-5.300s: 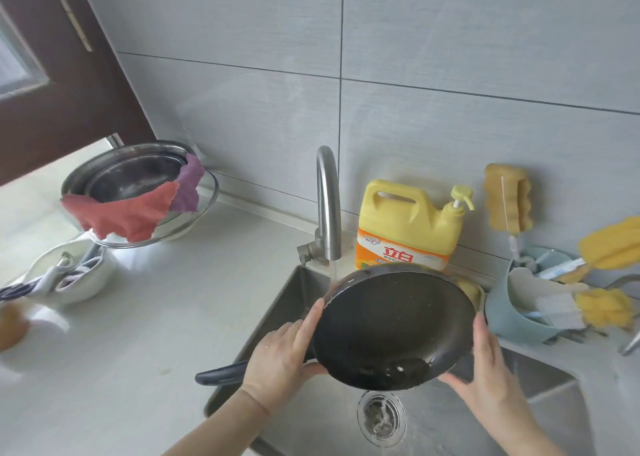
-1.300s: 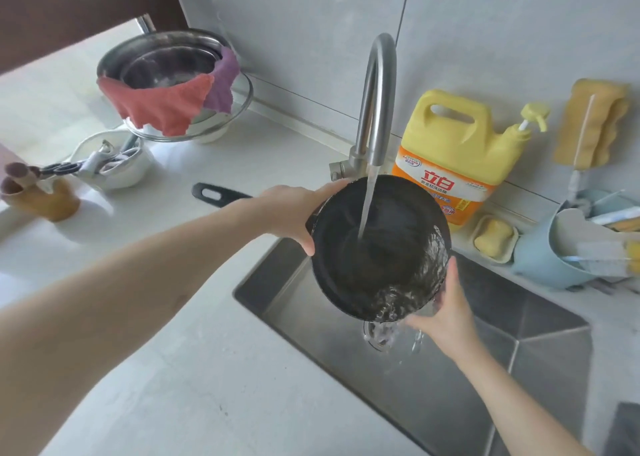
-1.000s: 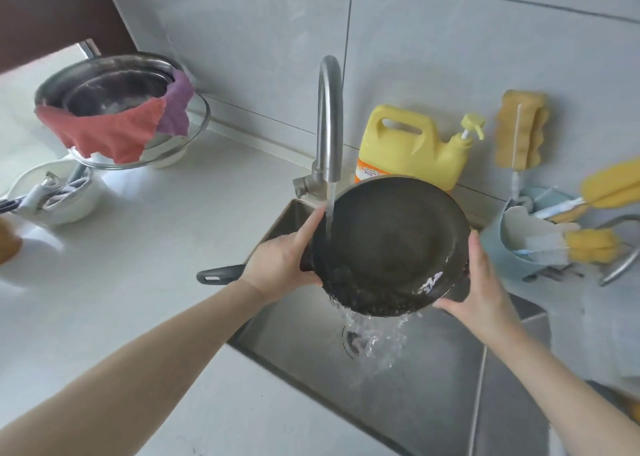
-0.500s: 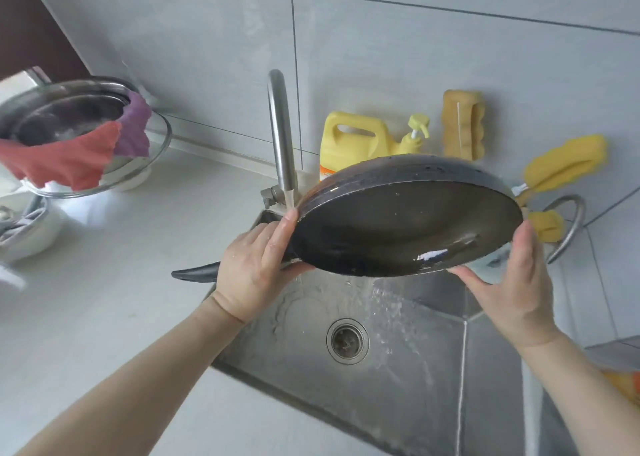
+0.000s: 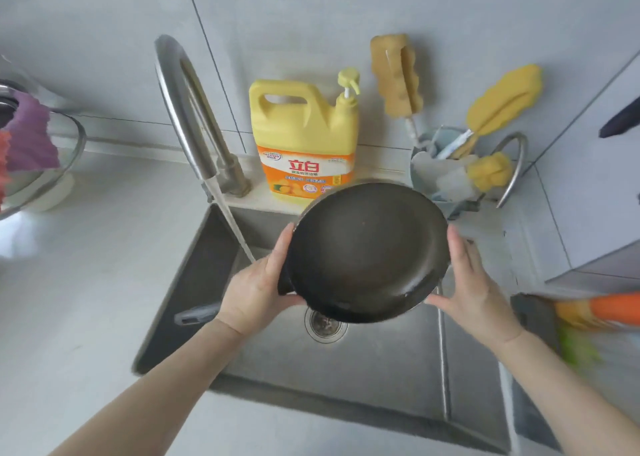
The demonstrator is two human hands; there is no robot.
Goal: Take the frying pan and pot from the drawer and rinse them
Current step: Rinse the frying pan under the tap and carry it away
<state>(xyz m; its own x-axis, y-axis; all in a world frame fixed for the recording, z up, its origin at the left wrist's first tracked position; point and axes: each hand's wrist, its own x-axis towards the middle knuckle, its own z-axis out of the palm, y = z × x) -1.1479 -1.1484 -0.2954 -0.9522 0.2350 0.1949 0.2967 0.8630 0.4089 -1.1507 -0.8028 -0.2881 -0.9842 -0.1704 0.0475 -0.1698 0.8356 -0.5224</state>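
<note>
A black frying pan (image 5: 367,251) is held over the steel sink (image 5: 363,369), tilted with its wet inside facing me. My left hand (image 5: 252,289) grips its left rim where the handle joins, thumb on the rim; the dark handle (image 5: 197,315) sticks out to the left behind that hand. My right hand (image 5: 474,289) supports the right rim, thumb lying along the edge and fingers straight under the pan. Water (image 5: 235,227) runs from the faucet (image 5: 183,109) and falls to the left of the pan, behind my left hand. No pot can be made out.
A yellow detergent jug (image 5: 304,144) stands behind the sink, beside a blue holder (image 5: 440,178) with sponge brushes. A glass bowl (image 5: 52,178) draped with a purple cloth (image 5: 27,137) sits at the far left on the white counter (image 5: 86,282). An orange object (image 5: 613,308) lies blurred at the right.
The pan has moved right, out of the water stream, and tipped so its inside faces me. Both hands stay on its rim. My view has shifted right and down.
</note>
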